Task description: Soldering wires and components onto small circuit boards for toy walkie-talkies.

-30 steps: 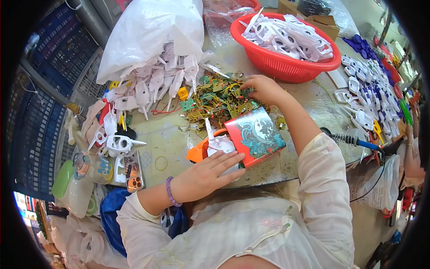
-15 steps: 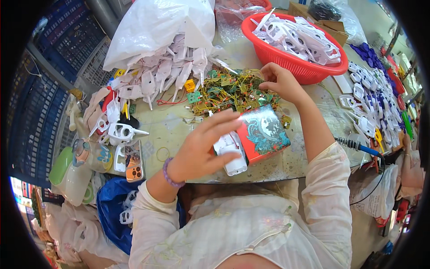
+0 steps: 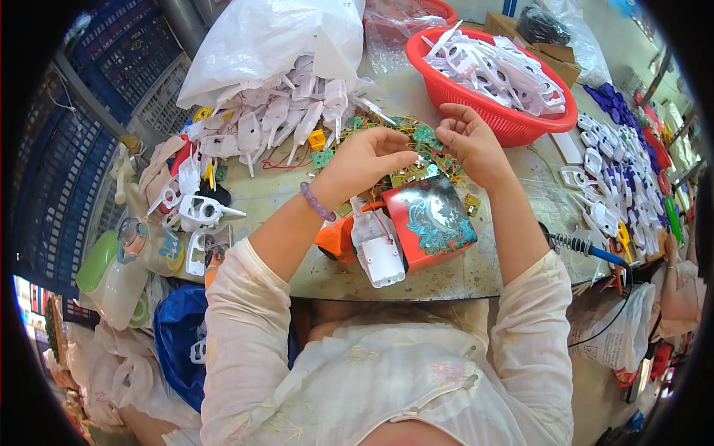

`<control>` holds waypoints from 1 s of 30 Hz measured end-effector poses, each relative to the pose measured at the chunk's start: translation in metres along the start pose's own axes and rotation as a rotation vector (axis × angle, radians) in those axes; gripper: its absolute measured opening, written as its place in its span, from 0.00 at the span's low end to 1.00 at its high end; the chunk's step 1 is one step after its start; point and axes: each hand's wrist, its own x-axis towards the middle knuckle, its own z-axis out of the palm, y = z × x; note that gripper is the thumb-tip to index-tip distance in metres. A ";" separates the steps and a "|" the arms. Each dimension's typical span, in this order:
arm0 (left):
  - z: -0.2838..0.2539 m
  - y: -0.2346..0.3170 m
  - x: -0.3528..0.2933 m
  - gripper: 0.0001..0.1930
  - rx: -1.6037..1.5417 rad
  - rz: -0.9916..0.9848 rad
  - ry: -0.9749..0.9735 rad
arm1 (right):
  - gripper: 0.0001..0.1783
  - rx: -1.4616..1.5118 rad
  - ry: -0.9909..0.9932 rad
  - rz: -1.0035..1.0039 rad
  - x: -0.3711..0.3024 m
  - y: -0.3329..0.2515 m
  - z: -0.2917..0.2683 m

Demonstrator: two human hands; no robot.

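Over a tangled pile of green circuit boards with yellow wires (image 3: 357, 121), both my hands are close together. A small green circuit board (image 3: 427, 136) is at the thumb and fingertips of my right hand (image 3: 474, 149), which seem to pinch it. My left hand (image 3: 372, 160) has its fingers curved and its thumb apart from them, with nothing visible between. Below it, a white plastic housing (image 3: 378, 249) with a thin wire inside leans against a red box with a teal pattern (image 3: 431, 223). An orange object (image 3: 336, 239) is partly hidden behind the housing.
A red basket (image 3: 506, 119) of white plastic parts stands at the back right. White housings (image 3: 271, 119) spill from a large white bag (image 3: 275, 44) at the back left. A soldering iron (image 3: 576, 244) lies at the right edge. White parts (image 3: 606, 163) cover the far right.
My left hand has moved up and forward from above the white housing to the circuit board pile, uncovering the housing. My right hand has lifted slightly, with a green board now at its fingertips.
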 end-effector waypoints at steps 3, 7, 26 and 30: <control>0.002 0.025 -0.006 0.19 -0.407 -0.258 -0.096 | 0.26 -0.107 -0.054 -0.227 -0.019 -0.009 0.017; 0.007 0.029 -0.018 0.13 -0.592 -0.224 -0.071 | 0.22 -0.057 0.070 -0.342 -0.045 -0.014 0.027; -0.007 0.037 -0.081 0.10 0.543 0.020 0.184 | 0.15 -0.670 0.397 -0.759 -0.086 -0.013 0.018; 0.009 0.008 -0.091 0.16 0.870 0.126 0.318 | 0.13 -0.670 0.256 -0.667 -0.092 -0.001 0.019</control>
